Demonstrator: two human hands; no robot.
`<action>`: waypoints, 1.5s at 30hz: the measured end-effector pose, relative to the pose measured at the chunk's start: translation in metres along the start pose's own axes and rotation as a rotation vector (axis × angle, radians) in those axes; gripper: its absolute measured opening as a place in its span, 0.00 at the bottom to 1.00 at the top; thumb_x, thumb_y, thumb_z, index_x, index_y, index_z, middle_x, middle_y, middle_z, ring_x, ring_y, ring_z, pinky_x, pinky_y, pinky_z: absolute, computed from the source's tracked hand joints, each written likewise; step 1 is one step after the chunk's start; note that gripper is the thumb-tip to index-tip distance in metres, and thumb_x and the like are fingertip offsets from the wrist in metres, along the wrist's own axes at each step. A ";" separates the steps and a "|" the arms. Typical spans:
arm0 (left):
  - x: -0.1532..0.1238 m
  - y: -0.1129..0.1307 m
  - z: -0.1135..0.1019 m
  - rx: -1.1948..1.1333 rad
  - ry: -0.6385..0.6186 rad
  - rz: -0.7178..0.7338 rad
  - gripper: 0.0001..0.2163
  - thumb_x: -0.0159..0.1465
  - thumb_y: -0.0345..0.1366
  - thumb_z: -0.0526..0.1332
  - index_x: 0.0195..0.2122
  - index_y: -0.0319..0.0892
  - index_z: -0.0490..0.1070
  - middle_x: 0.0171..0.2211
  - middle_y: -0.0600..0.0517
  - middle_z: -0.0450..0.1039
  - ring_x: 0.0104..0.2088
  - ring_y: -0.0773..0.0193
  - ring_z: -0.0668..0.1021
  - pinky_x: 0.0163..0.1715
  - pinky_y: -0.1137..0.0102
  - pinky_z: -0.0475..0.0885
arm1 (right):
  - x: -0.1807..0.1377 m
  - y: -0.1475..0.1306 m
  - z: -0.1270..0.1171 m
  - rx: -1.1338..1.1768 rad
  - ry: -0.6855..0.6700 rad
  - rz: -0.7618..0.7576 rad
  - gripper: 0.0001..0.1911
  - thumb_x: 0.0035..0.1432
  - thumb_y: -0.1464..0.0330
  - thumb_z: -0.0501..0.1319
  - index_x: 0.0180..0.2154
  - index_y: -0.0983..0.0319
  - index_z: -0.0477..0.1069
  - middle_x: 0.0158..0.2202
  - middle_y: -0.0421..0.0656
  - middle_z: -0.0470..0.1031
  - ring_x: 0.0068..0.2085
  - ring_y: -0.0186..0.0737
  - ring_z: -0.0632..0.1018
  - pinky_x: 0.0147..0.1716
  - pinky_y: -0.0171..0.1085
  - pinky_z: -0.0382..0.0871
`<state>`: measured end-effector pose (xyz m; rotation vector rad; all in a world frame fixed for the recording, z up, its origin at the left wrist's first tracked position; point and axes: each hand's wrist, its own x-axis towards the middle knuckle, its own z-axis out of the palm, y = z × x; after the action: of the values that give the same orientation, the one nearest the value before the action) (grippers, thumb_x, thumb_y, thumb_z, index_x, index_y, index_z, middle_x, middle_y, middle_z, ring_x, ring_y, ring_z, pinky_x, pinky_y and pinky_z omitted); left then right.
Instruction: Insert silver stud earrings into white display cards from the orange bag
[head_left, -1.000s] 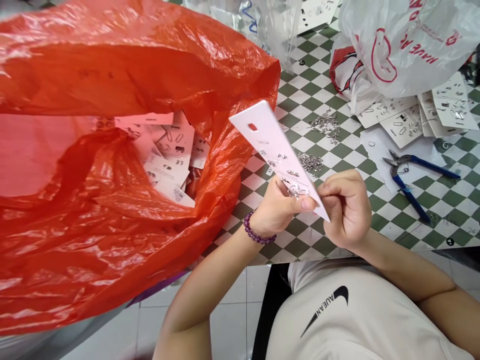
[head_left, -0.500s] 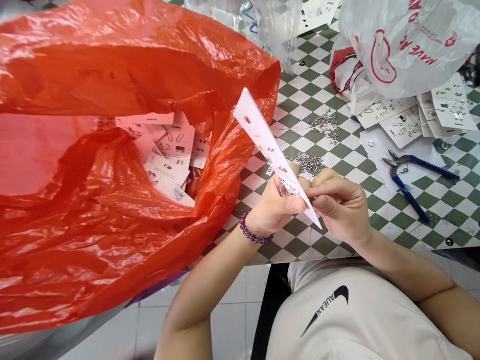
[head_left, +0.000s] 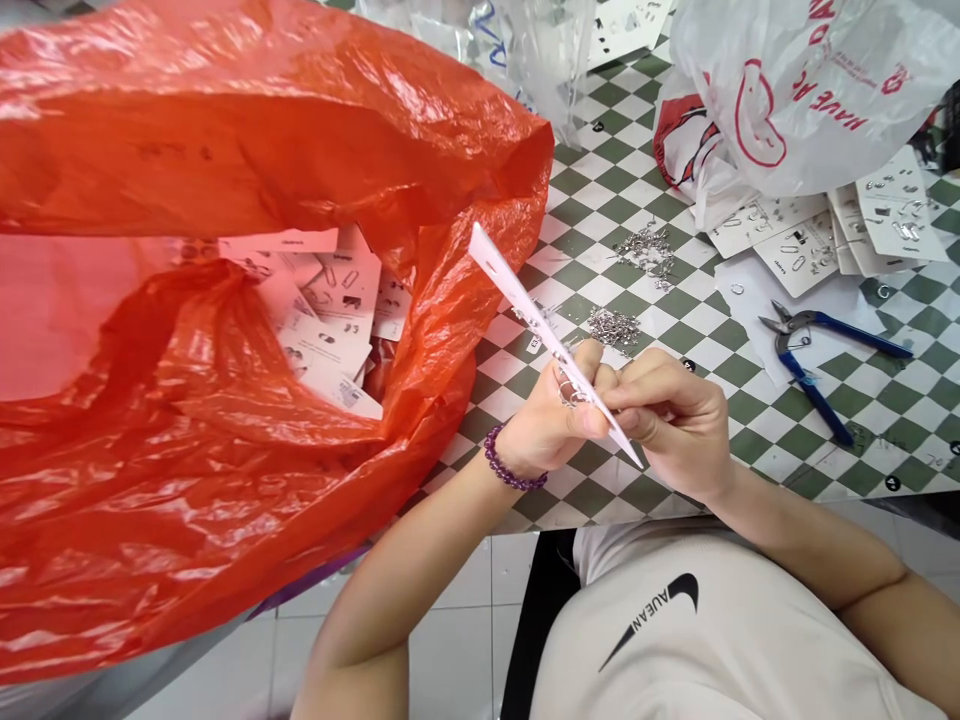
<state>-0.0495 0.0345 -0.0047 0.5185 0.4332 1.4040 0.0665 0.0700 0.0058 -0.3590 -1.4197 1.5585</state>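
A white earring card [head_left: 504, 280] is seen almost edge-on, tilted, with small silver earrings along its left face. My left hand [head_left: 541, 428], with a purple bead bracelet at the wrist, grips the card's lower part between thumb and fingers. Hoop earrings [head_left: 571, 393] show beside the left thumb. My right hand [head_left: 679, 425] is closed in a pinch against the card's other face, near its lower end. Whatever lies between the right fingertips is hidden. Just beyond the hands, a pile of tiny silver pieces [head_left: 613, 326] lies on the checkered table [head_left: 757, 440].
A large red plastic bag [head_left: 315, 170] fills the left, with several earring cards [head_left: 326, 345] inside. Another pile of silver pieces [head_left: 646, 252] lies farther back. At right are blue-handled pliers [head_left: 817, 385] on white paper, more cards [head_left: 795, 245] and a white plastic bag [head_left: 795, 90].
The card has turned more edge-on and its upper end has dropped lower. Both hands keep their places on it, the right still pinching near the lower end.
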 end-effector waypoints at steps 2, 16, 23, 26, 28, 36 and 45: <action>-0.001 0.001 0.000 -0.009 0.018 -0.006 0.27 0.47 0.39 0.73 0.21 0.42 0.49 0.16 0.63 0.53 0.16 0.77 0.61 0.20 0.80 0.66 | 0.001 -0.001 0.000 -0.013 -0.007 0.012 0.11 0.58 0.71 0.66 0.42 0.51 0.78 0.31 0.37 0.75 0.33 0.30 0.74 0.34 0.33 0.71; -0.002 0.003 -0.001 0.109 0.063 0.024 0.22 0.47 0.43 0.74 0.24 0.42 0.58 0.21 0.62 0.63 0.17 0.77 0.64 0.21 0.78 0.69 | 0.006 -0.010 -0.009 -0.083 -0.100 0.048 0.03 0.59 0.70 0.64 0.37 0.59 0.76 0.33 0.41 0.72 0.37 0.33 0.75 0.28 0.30 0.72; -0.002 -0.001 -0.006 0.111 0.011 0.079 0.15 0.51 0.40 0.72 0.25 0.42 0.65 0.21 0.61 0.62 0.19 0.76 0.65 0.21 0.79 0.67 | 0.008 -0.011 -0.008 -0.185 -0.132 0.044 0.04 0.62 0.66 0.62 0.35 0.59 0.73 0.31 0.39 0.71 0.36 0.32 0.74 0.28 0.30 0.72; -0.003 -0.002 -0.007 0.128 0.019 0.092 0.14 0.51 0.40 0.72 0.25 0.42 0.66 0.20 0.60 0.61 0.19 0.75 0.66 0.21 0.79 0.66 | 0.009 -0.011 -0.008 -0.244 -0.131 0.039 0.06 0.63 0.65 0.61 0.34 0.59 0.73 0.31 0.39 0.72 0.35 0.32 0.74 0.28 0.30 0.70; -0.003 0.000 -0.006 0.134 0.013 0.095 0.14 0.52 0.39 0.71 0.26 0.43 0.65 0.20 0.60 0.61 0.20 0.75 0.66 0.22 0.79 0.67 | 0.010 -0.013 -0.009 -0.254 -0.136 0.042 0.06 0.62 0.65 0.61 0.35 0.59 0.74 0.31 0.39 0.72 0.35 0.32 0.75 0.27 0.30 0.70; -0.005 0.006 -0.007 0.239 0.054 0.014 0.20 0.43 0.42 0.75 0.32 0.47 0.67 0.26 0.59 0.65 0.23 0.72 0.68 0.23 0.75 0.68 | 0.015 -0.023 -0.016 -0.383 -0.182 -0.089 0.03 0.59 0.71 0.63 0.35 0.58 0.76 0.30 0.40 0.72 0.33 0.33 0.74 0.30 0.33 0.73; -0.007 -0.003 -0.012 0.106 -0.043 0.046 0.19 0.44 0.37 0.74 0.30 0.45 0.64 0.28 0.59 0.62 0.23 0.75 0.64 0.23 0.75 0.61 | 0.015 -0.028 -0.014 -0.297 -0.244 0.033 0.01 0.58 0.72 0.63 0.33 0.61 0.74 0.31 0.41 0.73 0.35 0.35 0.75 0.32 0.35 0.73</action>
<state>-0.0545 0.0286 -0.0162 0.6471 0.4649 1.4166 0.0820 0.0860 0.0327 -0.3788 -1.8524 1.4556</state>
